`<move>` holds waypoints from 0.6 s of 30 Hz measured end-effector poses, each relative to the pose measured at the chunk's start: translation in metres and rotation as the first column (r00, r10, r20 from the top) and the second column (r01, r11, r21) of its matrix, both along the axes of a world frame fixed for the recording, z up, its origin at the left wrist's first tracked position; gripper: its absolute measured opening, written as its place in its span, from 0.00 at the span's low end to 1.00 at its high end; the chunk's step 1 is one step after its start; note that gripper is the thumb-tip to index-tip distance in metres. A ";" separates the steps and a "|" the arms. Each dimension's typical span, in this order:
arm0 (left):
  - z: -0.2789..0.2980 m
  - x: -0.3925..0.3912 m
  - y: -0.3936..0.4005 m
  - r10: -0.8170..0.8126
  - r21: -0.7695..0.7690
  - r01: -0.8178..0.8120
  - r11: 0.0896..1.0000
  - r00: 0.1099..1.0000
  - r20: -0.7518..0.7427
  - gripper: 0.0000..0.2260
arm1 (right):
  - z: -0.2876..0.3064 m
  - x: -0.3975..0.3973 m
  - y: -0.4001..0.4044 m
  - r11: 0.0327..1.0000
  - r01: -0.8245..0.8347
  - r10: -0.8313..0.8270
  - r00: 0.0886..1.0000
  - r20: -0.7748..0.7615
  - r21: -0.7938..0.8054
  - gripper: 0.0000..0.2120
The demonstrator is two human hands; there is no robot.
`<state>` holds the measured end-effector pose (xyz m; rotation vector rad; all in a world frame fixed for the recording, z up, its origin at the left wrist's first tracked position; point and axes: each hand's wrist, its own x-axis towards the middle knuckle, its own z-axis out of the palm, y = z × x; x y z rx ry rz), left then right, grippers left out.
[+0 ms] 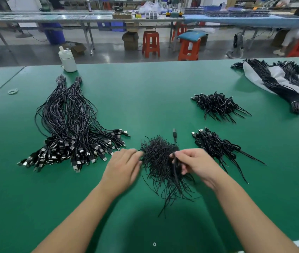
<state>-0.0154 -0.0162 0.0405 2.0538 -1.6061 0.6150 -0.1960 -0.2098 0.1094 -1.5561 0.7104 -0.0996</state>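
While the right hand [190, 164] pinches a folded cable [174, 134], seemingly ready for tying, the left hand [125, 167], fingers pressed together, touches the twist-tie pile [157, 157] lying between them.

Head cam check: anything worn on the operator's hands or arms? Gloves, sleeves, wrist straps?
Nothing worn. The left hand and right hand are bare: no gloves or rings. Both forearms are bare to the frame edge, with no sleeves, watch or wrist strap showing.
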 end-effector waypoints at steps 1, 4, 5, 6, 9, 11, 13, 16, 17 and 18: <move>-0.007 0.011 0.006 0.076 0.057 -0.074 0.996 0.996 -0.043 0.13 | 0.001 -0.003 -0.012 0.992 0.031 -0.038 0.997 -0.061 -0.123 0.08; -0.027 0.035 0.020 0.315 0.180 -0.284 0.942 0.932 -0.178 0.16 | 0.005 -0.011 -0.056 0.852 0.034 -0.173 0.960 -0.220 -0.522 0.10; -0.031 0.039 0.021 0.371 0.193 -0.333 0.923 0.904 -0.214 0.16 | 0.007 -0.012 -0.073 0.794 0.037 -0.234 0.940 -0.249 -0.607 0.11; -0.035 0.041 0.021 0.398 0.203 -0.356 0.912 0.887 -0.233 0.16 | 0.008 -0.012 -0.089 0.746 0.041 -0.289 0.919 -0.268 -0.665 0.11; -0.040 0.042 0.020 0.407 0.215 -0.361 0.907 0.880 -0.242 0.16 | 0.006 -0.007 -0.127 0.646 -0.013 -0.399 0.846 -0.352 -0.763 0.15; -0.041 0.044 0.020 0.418 0.198 -0.377 0.905 0.874 -0.247 0.15 | -0.003 -0.003 -0.143 0.618 -0.088 -0.430 0.794 -0.429 -0.782 0.17; -0.042 0.043 0.020 0.431 0.197 -0.390 0.899 0.867 -0.250 0.15 | -0.014 0.002 -0.148 0.603 -0.186 -0.428 0.745 -0.511 -0.776 0.16; -0.044 0.043 0.019 0.438 0.191 -0.400 0.896 0.868 -0.235 0.14 | -0.020 0.008 -0.138 0.474 -0.250 -0.479 0.731 -0.485 -0.844 0.14; -0.045 0.044 0.019 0.440 0.194 -0.402 0.895 0.867 -0.232 0.14 | -0.021 0.009 -0.130 0.397 -0.208 -0.506 0.763 -0.402 -0.894 0.13; -0.046 0.044 0.019 0.443 0.197 -0.405 0.893 0.866 -0.231 0.14 | -0.023 0.010 -0.121 0.323 -0.133 -0.508 0.811 -0.291 -0.937 0.13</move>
